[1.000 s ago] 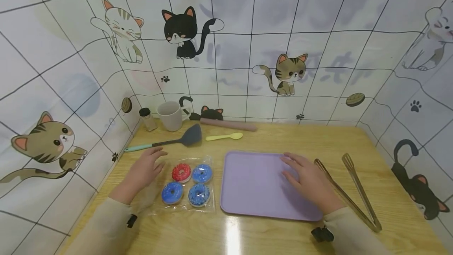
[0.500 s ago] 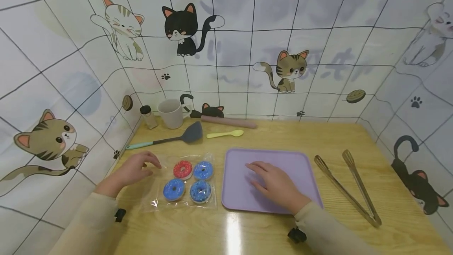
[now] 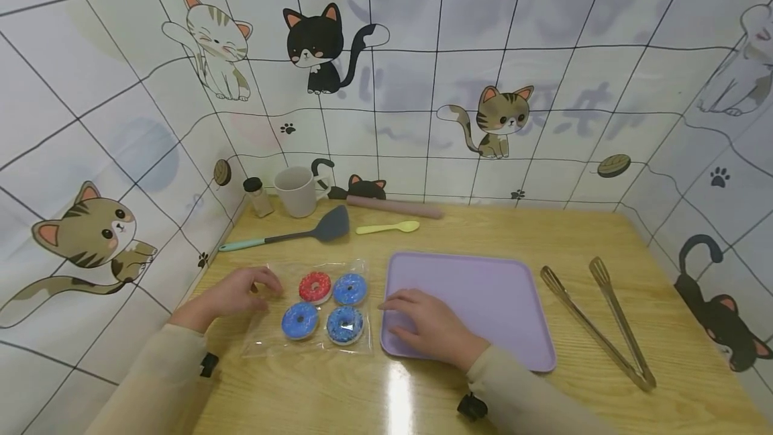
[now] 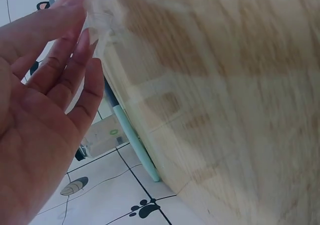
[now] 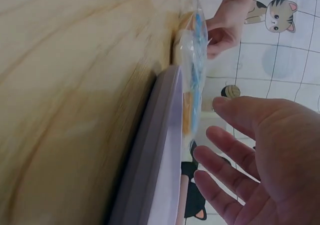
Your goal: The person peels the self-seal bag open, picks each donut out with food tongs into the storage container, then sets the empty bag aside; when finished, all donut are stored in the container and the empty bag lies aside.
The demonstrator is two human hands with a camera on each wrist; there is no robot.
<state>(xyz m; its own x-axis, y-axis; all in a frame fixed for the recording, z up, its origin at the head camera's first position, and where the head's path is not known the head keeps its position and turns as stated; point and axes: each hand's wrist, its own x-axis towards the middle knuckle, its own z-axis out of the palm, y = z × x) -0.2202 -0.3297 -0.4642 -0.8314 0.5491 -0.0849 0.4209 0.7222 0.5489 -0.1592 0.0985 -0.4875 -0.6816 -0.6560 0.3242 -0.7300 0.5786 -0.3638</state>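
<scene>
A clear plastic bag (image 3: 272,341) holds toy donuts: one red donut (image 3: 315,286) and several blue ones, including a speckled blue donut (image 3: 345,325). My left hand (image 3: 232,293) is at the bag's left edge with loosely bent fingers. In the left wrist view, the thumb and fingertips come close to the crinkled film, with a gap between thumb and fingers. My right hand (image 3: 431,324) hovers over the left part of a lilac tray (image 3: 489,301), its fingers pointing left at the bag. In the right wrist view, its fingers are spread and hold nothing.
Metal tongs (image 3: 604,331) lie spread to the tray's right. Behind the bag are a spatula (image 3: 331,224) and a yellow spoon (image 3: 389,227). A shaker jar (image 3: 258,198), a mug (image 3: 296,192) and a rolling pin (image 3: 395,207) line the cat-patterned back wall.
My right hand has moved left across the tray toward the bag. The left hand has shifted slightly down and left, staying by the bag's edge. The bag and tray stay in place.
</scene>
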